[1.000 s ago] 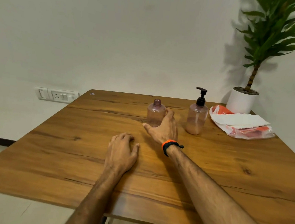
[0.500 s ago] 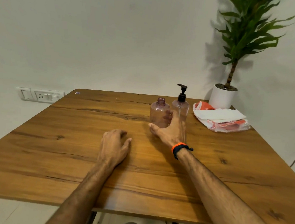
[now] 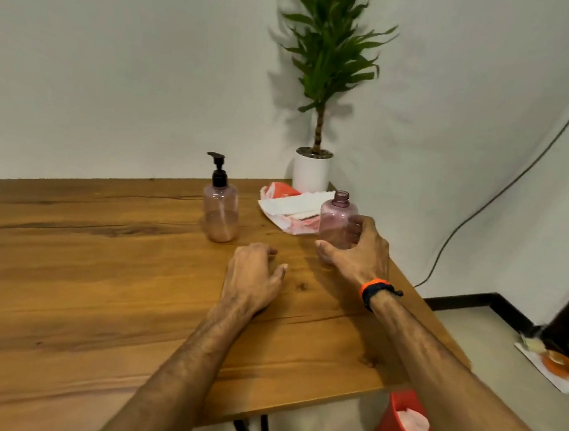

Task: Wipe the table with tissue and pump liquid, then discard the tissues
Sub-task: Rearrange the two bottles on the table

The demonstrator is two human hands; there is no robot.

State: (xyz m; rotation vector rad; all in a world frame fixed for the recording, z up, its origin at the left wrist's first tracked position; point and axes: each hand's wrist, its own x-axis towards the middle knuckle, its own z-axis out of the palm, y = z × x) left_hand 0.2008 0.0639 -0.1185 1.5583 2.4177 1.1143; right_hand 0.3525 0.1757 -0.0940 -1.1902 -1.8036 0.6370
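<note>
Carried rightward since the earlier frame, the capless bottle (image 3: 337, 220) now sits in the right hand (image 3: 359, 252), whose grip curls round it. Left hand (image 3: 254, 274) rests loosely open on the desk (image 3: 81, 283); wiping seems not yet begun.

Potted plant (image 3: 325, 64) in white pot (image 3: 310, 174) at the table's far right corner. Capless pink bottle (image 3: 337, 220) near the table's right edge. Black cable (image 3: 505, 186) runs down the right wall. Floor right of the table: white sheet with orange object (image 3: 560, 366), blurred.
</note>
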